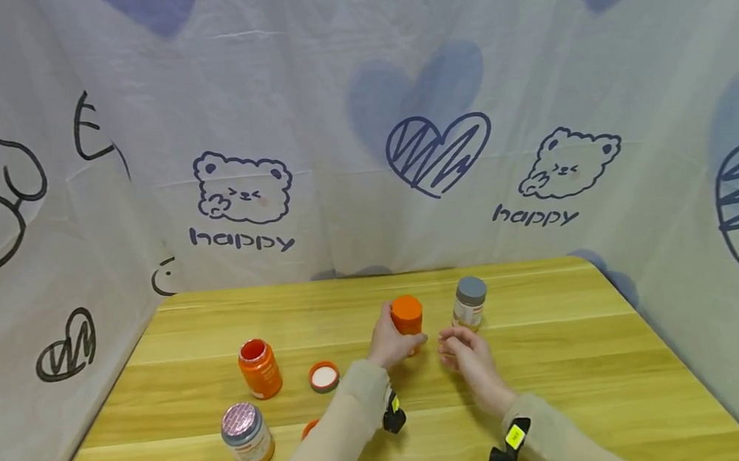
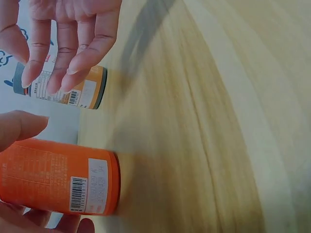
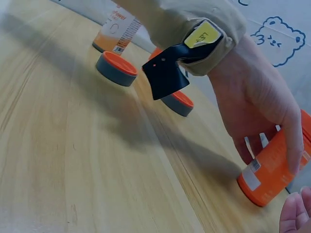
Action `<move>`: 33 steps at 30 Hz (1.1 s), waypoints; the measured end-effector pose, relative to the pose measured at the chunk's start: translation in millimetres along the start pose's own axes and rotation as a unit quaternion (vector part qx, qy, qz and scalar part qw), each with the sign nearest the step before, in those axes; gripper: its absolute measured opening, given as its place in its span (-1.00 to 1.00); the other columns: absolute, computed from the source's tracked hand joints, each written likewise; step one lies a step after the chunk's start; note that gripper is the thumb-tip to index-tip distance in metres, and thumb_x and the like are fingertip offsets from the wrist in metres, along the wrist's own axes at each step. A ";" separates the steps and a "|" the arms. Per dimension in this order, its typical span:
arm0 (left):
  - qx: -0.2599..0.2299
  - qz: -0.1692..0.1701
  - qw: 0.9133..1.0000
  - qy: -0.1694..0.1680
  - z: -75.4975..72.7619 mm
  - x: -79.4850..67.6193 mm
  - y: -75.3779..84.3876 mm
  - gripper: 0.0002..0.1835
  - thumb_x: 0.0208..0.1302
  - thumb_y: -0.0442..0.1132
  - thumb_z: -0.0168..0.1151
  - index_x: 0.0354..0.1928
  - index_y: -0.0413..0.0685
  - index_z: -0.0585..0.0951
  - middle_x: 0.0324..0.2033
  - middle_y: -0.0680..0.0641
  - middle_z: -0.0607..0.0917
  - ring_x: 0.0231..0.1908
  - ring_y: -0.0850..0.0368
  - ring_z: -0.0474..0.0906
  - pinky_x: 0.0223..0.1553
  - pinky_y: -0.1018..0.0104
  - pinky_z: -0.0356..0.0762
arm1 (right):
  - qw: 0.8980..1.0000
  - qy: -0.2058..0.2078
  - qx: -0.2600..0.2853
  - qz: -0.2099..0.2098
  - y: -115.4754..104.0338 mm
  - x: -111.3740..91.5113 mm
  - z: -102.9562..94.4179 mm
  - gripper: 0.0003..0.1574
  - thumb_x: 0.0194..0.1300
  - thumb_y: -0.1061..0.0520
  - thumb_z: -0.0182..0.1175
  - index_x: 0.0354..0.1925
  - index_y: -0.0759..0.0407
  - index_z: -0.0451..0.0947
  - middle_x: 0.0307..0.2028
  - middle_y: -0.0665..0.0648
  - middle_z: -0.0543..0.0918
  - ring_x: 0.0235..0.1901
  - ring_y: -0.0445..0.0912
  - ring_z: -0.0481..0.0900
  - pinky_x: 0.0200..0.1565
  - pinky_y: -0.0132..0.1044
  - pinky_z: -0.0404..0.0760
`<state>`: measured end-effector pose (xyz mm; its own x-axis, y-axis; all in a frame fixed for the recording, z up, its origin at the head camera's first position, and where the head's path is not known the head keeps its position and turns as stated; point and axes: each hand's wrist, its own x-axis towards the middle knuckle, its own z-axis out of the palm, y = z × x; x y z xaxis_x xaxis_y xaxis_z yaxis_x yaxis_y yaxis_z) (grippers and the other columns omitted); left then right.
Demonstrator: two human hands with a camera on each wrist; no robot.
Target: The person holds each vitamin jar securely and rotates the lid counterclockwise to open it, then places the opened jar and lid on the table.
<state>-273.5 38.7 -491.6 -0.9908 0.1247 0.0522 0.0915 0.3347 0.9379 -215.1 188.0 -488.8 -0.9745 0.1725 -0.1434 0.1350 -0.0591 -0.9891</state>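
An orange bottle with an orange lid (image 1: 407, 314) stands upright near the table's middle. My left hand (image 1: 390, 341) grips it round the side, thumb on the near face and fingers behind. In the left wrist view, a barcode label (image 2: 88, 187) shows low on the bottle. Just to the right, my right hand (image 1: 472, 360) hovers with its fingers loosely bent and nothing in them. Behind that hand stands a jar with a grey lid (image 1: 470, 299); in the left wrist view the fingers overlap this jar.
At the left stands an orange jar without its lid (image 1: 262, 374). Nearer is a jar with a grey rim and shiny pink top (image 1: 249, 436). An upturned lid (image 1: 324, 377) lies between them and my left arm, which partly hides another orange-rimmed lid (image 1: 309, 428). Printed cloth (image 1: 342, 218) encloses the table.
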 end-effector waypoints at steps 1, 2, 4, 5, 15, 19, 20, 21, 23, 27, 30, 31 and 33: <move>0.003 -0.002 1.000 -0.005 0.1 -0.6 -0.3 -0.22 0.01 -0.35 0.51 0.28 -0.22 0.33 0.09 -0.29 0.60 0.11 -0.22 0.56 0.25 -0.15 0.45 | 1.000 0.001 0.003 0.002 0.5 0.4 -0.1 -0.69 0.43 0.29 -0.04 0.06 0.42 0.45 -0.13 0.12 0.62 -0.24 -0.20 0.59 -0.17 -0.41 0.64; 0.006 -0.003 1.000 -0.009 0.4 -1.3 -0.8 -0.24 0.01 -0.35 0.51 0.26 -0.22 0.35 0.08 -0.29 0.61 0.10 -0.21 0.56 0.24 -0.15 0.46 | 1.000 0.001 0.007 0.003 1.1 1.0 -0.4 -0.69 0.43 0.29 -0.05 0.06 0.43 0.45 -0.12 0.13 0.62 -0.24 -0.20 0.59 -0.17 -0.41 0.64; 0.017 -0.007 1.000 -0.018 1.3 -3.6 -2.2 -0.28 -0.01 -0.34 0.52 0.21 -0.22 0.39 0.03 -0.26 0.64 0.06 -0.18 0.58 0.21 -0.12 0.48 | 1.000 0.002 0.013 0.009 2.2 2.0 -1.0 -0.69 0.44 0.29 -0.06 0.06 0.42 0.44 -0.11 0.15 0.61 -0.25 -0.20 0.59 -0.18 -0.42 0.63; 0.023 -0.008 0.999 -0.023 1.8 -5.1 -2.9 -0.30 -0.02 -0.34 0.52 0.18 -0.23 0.41 0.00 -0.25 0.65 0.03 -0.16 0.59 0.19 -0.11 0.49 | 1.000 0.003 0.015 0.010 2.7 2.4 -1.3 -0.69 0.44 0.29 -0.06 0.06 0.42 0.44 -0.12 0.14 0.61 -0.25 -0.21 0.59 -0.18 -0.42 0.63; 0.049 -0.002 0.996 -0.068 6.3 -19.0 -2.9 -0.41 -0.05 -0.40 0.50 0.08 -0.22 0.48 -0.09 -0.20 0.69 -0.08 -0.05 0.60 0.10 -0.06 0.54 | 1.000 0.010 0.017 0.008 0.5 2.5 1.4 -0.67 0.43 0.29 -0.06 0.07 0.44 0.43 -0.13 0.14 0.61 -0.27 -0.22 0.58 -0.19 -0.42 0.61; 0.052 -0.011 0.995 -0.082 4.5 -24.3 -1.3 -0.42 -0.03 -0.36 0.51 0.07 -0.20 0.49 -0.09 -0.18 0.69 -0.09 -0.01 0.59 0.10 -0.03 0.53 | 1.000 0.012 0.020 0.006 0.2 3.4 2.2 -0.66 0.42 0.30 -0.06 0.08 0.47 0.42 -0.14 0.14 0.60 -0.26 -0.21 0.58 -0.20 -0.42 0.61; 0.053 -0.012 0.995 -0.085 3.8 -25.4 -1.4 -0.43 -0.02 -0.36 0.51 0.07 -0.20 0.49 -0.09 -0.18 0.69 -0.10 -0.01 0.59 0.08 -0.03 0.54 | 1.000 0.013 0.020 0.006 0.2 3.4 2.3 -0.66 0.42 0.30 -0.06 0.07 0.46 0.42 -0.14 0.14 0.60 -0.26 -0.21 0.58 -0.19 -0.42 0.61; 0.053 -0.014 0.995 -0.088 3.2 -26.4 -1.7 -0.43 -0.01 -0.36 0.50 0.07 -0.20 0.49 -0.10 -0.17 0.69 -0.11 0.00 0.59 0.07 -0.03 0.54 | 1.000 0.013 0.018 0.006 0.4 3.6 2.4 -0.66 0.42 0.30 -0.06 0.07 0.46 0.43 -0.14 0.14 0.60 -0.26 -0.20 0.58 -0.19 -0.42 0.61; 0.055 -0.014 0.994 -0.093 1.8 -28.6 -2.0 -0.44 0.00 -0.34 0.50 0.08 -0.20 0.49 -0.10 -0.16 0.69 -0.12 0.00 0.59 0.06 -0.02 0.54 | 1.000 0.012 0.017 0.010 0.6 3.5 2.5 -0.66 0.42 0.30 -0.06 0.09 0.45 0.42 -0.13 0.14 0.60 -0.25 -0.20 0.58 -0.18 -0.41 0.61; 0.069 -0.003 0.992 -0.104 -1.9 -34.6 0.1 -0.45 0.03 -0.30 0.51 0.07 -0.19 0.50 -0.11 -0.15 0.69 -0.12 0.02 0.59 0.05 -0.01 0.54 | 1.000 0.008 0.015 0.016 -0.2 3.1 2.1 -0.66 0.44 0.28 -0.05 0.10 0.43 0.43 -0.14 0.09 0.60 -0.24 -0.20 0.58 -0.17 -0.40 0.62; 0.082 0.009 0.991 -0.110 -4.8 -39.5 2.6 -0.45 0.04 -0.26 0.52 0.06 -0.19 0.48 -0.13 -0.14 0.68 -0.14 0.03 0.60 0.03 0.00 0.55 | 1.000 0.004 0.014 0.017 -2.1 3.0 2.2 -0.66 0.43 0.28 -0.05 0.10 0.42 0.43 -0.20 0.04 0.59 -0.25 -0.20 0.58 -0.17 -0.40 0.62; 0.085 0.014 0.990 -0.111 -5.8 -41.1 3.2 -0.45 0.05 -0.25 0.52 0.06 -0.20 0.48 -0.13 -0.14 0.68 -0.15 0.03 0.60 0.02 0.01 0.55 | 1.000 0.003 0.014 0.016 -2.7 3.3 2.3 -0.66 0.43 0.28 -0.05 0.09 0.42 0.43 -0.21 0.02 0.59 -0.25 -0.20 0.58 -0.17 -0.40 0.61; 0.093 0.022 0.989 -0.112 -7.6 -43.7 3.7 -0.45 0.06 -0.22 0.52 0.05 -0.20 0.47 -0.14 -0.14 0.68 -0.17 0.03 0.59 0.01 0.01 0.55 | 1.000 0.001 0.012 0.016 -4.5 3.4 3.1 -0.67 0.43 0.28 -0.06 0.08 0.41 0.43 -0.24 0.00 0.58 -0.27 -0.21 0.57 -0.17 -0.40 0.61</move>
<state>-230.6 27.4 -487.8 -0.9404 0.3401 -0.0055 0.1712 0.4872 0.8563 -219.6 185.9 -484.7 -0.9692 0.1729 -0.1751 0.1617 -0.0890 -0.9828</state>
